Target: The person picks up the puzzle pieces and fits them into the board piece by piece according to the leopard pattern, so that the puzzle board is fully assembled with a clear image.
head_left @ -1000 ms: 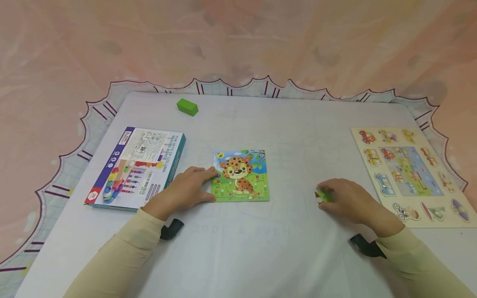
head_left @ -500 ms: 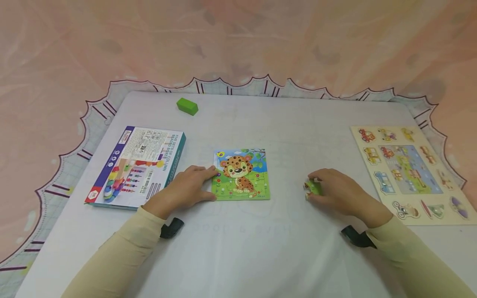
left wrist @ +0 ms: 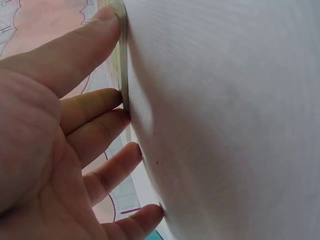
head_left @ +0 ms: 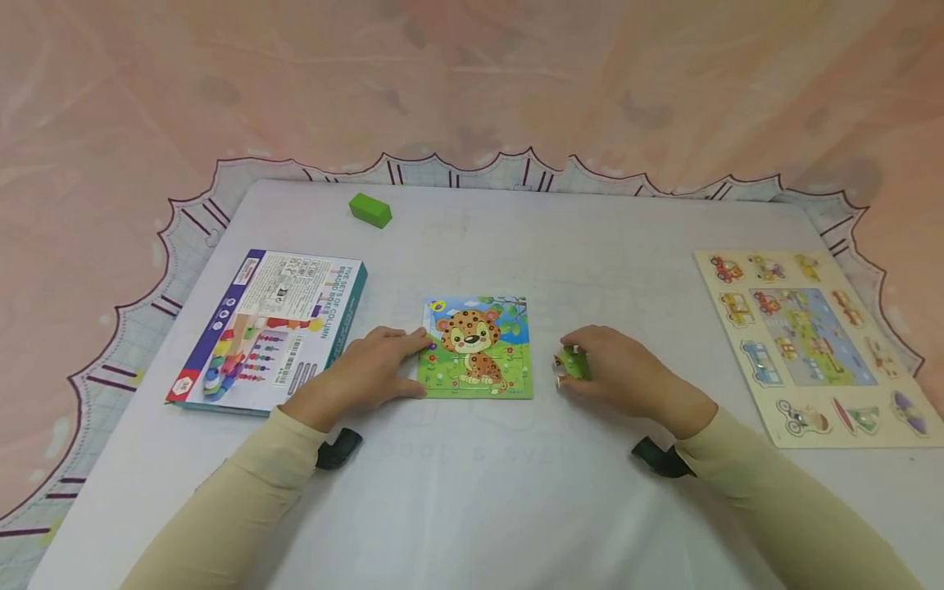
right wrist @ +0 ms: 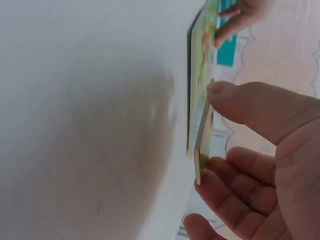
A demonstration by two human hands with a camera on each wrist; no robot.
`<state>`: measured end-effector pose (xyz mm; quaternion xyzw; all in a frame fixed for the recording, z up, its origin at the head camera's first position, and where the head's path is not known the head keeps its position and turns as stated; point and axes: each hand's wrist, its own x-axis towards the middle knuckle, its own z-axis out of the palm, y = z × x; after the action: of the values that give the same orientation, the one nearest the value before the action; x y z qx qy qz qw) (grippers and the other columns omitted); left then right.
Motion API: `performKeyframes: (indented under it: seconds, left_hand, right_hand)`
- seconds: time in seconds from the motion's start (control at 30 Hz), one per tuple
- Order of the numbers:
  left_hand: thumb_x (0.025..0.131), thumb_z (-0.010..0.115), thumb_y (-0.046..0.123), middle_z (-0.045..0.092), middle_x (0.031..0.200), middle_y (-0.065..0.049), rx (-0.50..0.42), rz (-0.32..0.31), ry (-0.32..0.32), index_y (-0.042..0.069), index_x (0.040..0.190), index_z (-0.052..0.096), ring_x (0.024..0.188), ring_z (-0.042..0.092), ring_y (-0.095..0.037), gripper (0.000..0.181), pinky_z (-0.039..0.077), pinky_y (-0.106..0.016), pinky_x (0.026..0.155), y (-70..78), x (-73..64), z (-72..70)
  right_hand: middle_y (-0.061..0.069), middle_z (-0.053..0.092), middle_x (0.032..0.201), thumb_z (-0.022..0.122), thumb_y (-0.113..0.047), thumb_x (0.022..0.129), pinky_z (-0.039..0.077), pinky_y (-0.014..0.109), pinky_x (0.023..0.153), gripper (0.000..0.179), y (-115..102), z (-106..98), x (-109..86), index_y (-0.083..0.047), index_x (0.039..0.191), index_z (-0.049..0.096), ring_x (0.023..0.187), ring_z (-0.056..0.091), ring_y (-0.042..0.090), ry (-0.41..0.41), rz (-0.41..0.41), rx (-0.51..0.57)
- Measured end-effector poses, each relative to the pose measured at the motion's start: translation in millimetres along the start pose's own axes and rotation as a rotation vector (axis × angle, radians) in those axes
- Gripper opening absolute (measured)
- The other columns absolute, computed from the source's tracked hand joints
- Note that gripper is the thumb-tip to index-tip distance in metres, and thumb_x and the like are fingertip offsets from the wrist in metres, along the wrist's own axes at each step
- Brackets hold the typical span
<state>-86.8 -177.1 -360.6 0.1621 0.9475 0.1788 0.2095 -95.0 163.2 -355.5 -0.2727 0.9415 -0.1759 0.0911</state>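
A square leopard puzzle (head_left: 475,348) lies flat on the white-covered table. My left hand (head_left: 369,373) rests at its left edge, thumb and fingers spread. In the left wrist view, the thumb and fingertips touch the thin side of the board (left wrist: 123,60). Just right of the puzzle, apart from it, my right hand (head_left: 627,373) pinches a small green puzzle piece (head_left: 572,362) between thumb and fingers. The right wrist view shows that piece (right wrist: 202,135) edge-on, tilted, with the puzzle (right wrist: 200,65) behind it. My fingers hide part of the piece's face.
A flat toy box (head_left: 269,328) lies left of the left hand. At the far left-centre is a green block (head_left: 370,211). A wooden vehicle puzzle board (head_left: 811,426) lies at the right. A patterned pink cloth (head_left: 472,82) surrounds the table.
My right hand has moved left with the puzzle piece, closer to the leopard puzzle's right side. The left hand and the leopard puzzle have stayed in place.
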Motion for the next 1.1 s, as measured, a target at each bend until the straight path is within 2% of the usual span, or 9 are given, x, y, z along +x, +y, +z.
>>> performKeyframes:
  seconds: [0.23,0.47,0.83,1.1]
  left_hand:
    - [0.088,0.078,0.032,0.042,0.154,-0.015,-0.001,-0.004,0.001,0.011,0.15,0.048,0.142,0.034,-0.038,0.072,0.033,-0.059,0.11,0.4,0.2,0.4]
    - [0.088,0.079,0.032,0.043,0.152,-0.02,0.023,0.007,0.011,0.01,0.149,0.049,0.142,0.034,-0.041,0.071,0.032,-0.06,0.11,0.8,1.4,1.9]
    - [0.089,0.077,0.031,0.044,0.153,-0.016,0.032,0.032,0.008,0.009,0.148,0.05,0.143,0.032,-0.039,0.069,0.03,-0.06,0.111,1.8,3.5,1.3]
    - [0.088,0.078,0.034,0.043,0.153,-0.016,0.046,0.029,0.0,0.011,0.15,0.048,0.144,0.032,-0.039,0.073,0.03,-0.06,0.111,9.7,10.4,1.9]
  right_hand:
    - [0.014,0.067,0.115,0.08,-0.025,0.086,0.051,0.045,0.095,0.049,-14.5,12.0,13.3,0.005,0.121,0.064,0.108,0.061,0.03,0.004,-0.062,0.014]
    - [0.017,0.066,0.117,0.078,-0.023,0.087,0.048,0.046,0.099,0.048,-20.8,19.0,17.6,0.006,0.121,0.062,0.114,0.06,0.034,0.005,-0.097,0.022]
    - [0.019,0.064,0.122,0.079,-0.025,0.087,0.048,0.045,0.099,0.052,-28.4,23.8,23.9,0.006,0.125,0.061,0.115,0.059,0.034,-0.007,-0.107,0.022]
    - [0.018,0.064,0.12,0.079,-0.027,0.087,0.049,0.045,0.098,0.052,-30.3,25.3,28.1,0.004,0.125,0.061,0.115,0.059,0.034,-0.012,-0.094,0.015]
